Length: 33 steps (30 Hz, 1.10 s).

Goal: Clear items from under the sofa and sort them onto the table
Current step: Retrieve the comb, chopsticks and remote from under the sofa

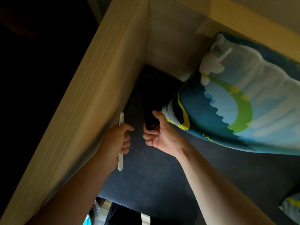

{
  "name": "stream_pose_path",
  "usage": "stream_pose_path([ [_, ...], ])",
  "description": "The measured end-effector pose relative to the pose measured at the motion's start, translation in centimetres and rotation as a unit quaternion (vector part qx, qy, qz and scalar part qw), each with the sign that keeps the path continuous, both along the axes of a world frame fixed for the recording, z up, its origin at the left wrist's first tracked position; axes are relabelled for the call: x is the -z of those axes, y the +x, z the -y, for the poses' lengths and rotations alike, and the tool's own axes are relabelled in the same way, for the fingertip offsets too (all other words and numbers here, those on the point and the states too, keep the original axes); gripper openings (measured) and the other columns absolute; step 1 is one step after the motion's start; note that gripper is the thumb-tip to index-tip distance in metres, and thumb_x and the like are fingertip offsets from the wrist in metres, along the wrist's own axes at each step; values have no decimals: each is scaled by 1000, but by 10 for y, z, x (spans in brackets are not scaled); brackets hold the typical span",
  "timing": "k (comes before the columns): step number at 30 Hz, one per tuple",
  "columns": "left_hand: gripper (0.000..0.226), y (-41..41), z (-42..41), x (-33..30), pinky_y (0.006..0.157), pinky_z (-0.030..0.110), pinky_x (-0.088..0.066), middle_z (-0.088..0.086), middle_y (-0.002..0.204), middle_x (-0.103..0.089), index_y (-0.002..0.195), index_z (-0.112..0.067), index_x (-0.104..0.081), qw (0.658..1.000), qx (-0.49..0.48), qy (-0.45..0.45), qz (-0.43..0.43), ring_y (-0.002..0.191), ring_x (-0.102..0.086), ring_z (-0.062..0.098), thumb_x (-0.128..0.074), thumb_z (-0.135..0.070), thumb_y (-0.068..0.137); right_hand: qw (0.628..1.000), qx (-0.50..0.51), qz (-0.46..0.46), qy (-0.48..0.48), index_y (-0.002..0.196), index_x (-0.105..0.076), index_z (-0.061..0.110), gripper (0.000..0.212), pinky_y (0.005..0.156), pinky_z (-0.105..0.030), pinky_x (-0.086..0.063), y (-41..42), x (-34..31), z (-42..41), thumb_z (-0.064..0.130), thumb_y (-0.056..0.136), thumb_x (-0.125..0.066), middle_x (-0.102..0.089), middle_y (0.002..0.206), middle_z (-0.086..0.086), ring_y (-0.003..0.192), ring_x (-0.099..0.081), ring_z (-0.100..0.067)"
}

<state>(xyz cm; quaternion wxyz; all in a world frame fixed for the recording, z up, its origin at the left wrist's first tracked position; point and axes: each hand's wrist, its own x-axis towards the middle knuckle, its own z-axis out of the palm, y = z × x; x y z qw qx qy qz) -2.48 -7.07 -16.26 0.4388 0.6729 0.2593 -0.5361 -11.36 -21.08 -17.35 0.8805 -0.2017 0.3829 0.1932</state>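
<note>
My left hand is closed around a long flat white stick, which pokes out above and below my fist. My right hand grips a small dark object right beside it; its shape is hard to make out in the dim light. Both hands hover over the dark seat cushion of the sofa, close to its light wooden side panel.
A blue, green and white patterned pillow lies on the seat to the right of my hands, against the wooden back. A second patterned pillow corner shows at the lower right. The left is dark.
</note>
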Motion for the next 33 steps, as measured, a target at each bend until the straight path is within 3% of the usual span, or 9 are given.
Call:
stream_pose_path([
  [4, 11, -5, 7, -9, 36, 17, -18, 0, 53, -27, 86, -13, -55, 999, -31, -5, 27, 38, -24, 12, -48, -19, 93, 999, -17, -7, -44, 68, -52, 15, 47, 52, -26, -27, -19, -9, 1, 53, 96, -49, -25, 52, 4, 47, -27, -12],
  [7, 26, -11, 14, -18, 34, 21, -36, 2, 54, -43, 87, -11, -60, 996, -60, -7, 62, 39, -47, 15, -47, -29, 100, 984, -103, -4, -147, 70, -56, 10, 52, 55, -28, -37, -35, -18, -6, 55, 96, -49, -27, 50, 3, 45, -30, -12],
  [12, 45, -32, 26, -28, 59, 36, -56, 5, 65, -59, 85, -11, -59, 989, -111, -70, 61, 61, -66, 21, -40, -49, 103, 930, -214, 57, -292, 63, -61, 23, 51, 58, -32, -45, -68, -39, -24, 71, 76, -53, -41, 44, 11, 41, -38, -6],
  [14, 56, -44, 31, -30, 78, 44, -55, 6, 98, -69, 112, -14, -62, 987, -138, -70, 45, 83, -72, 28, -36, -62, 99, 911, -235, 62, -335, 65, -61, 22, 52, 58, -30, -46, -85, -48, -25, 71, 76, -52, -48, 49, 12, 45, -44, -4],
  [16, 73, -54, 36, -33, 74, 43, -57, 9, 117, -63, 137, -16, -49, 985, -155, -72, 19, 86, -74, 30, -34, -72, 93, 893, -249, 59, -369, 71, -57, 14, 58, 58, -29, -43, -102, -54, -24, 71, 77, -54, -49, 56, 10, 53, -47, -8],
  [20, 71, -68, 45, -47, 56, 41, -59, 17, 88, -66, 105, -9, -62, 981, -172, -88, -6, 69, -74, 35, -46, -76, 86, 870, -250, 54, -421, 62, -48, 22, 49, 54, -23, -35, -131, -66, -22, 66, 80, -60, -43, 53, 11, 51, -41, -6],
  [25, 67, -100, 64, -65, 62, 42, -59, 17, 76, -67, 95, -11, -61, 987, -119, -110, -5, 66, -69, 34, -57, -76, 79, 825, -264, 11, -499, 58, -46, 28, 50, 50, -25, -32, -162, -76, -17, 73, 74, -59, -47, 48, 12, 44, -41, -4],
  [30, 19, -139, 80, -73, 48, 26, -54, 6, 59, -63, 82, -10, -63, 994, -41, -100, 10, 47, -63, 17, -71, -27, 87, 807, -257, -34, -531, 68, -51, 19, 61, 51, -29, -36, -198, -84, -24, 80, 72, -55, -53, 52, 10, 46, -46, -5],
  [33, 12, -165, 88, -76, 50, 22, -51, 6, 62, -70, 81, -11, -64, 993, -12, -114, -21, 48, -64, 13, -69, -21, 86, 827, -230, -50, -511, 74, -60, 22, 58, 54, -30, -41, -225, -92, -28, 79, 73, -57, -59, 58, 12, 50, -51, -3],
])
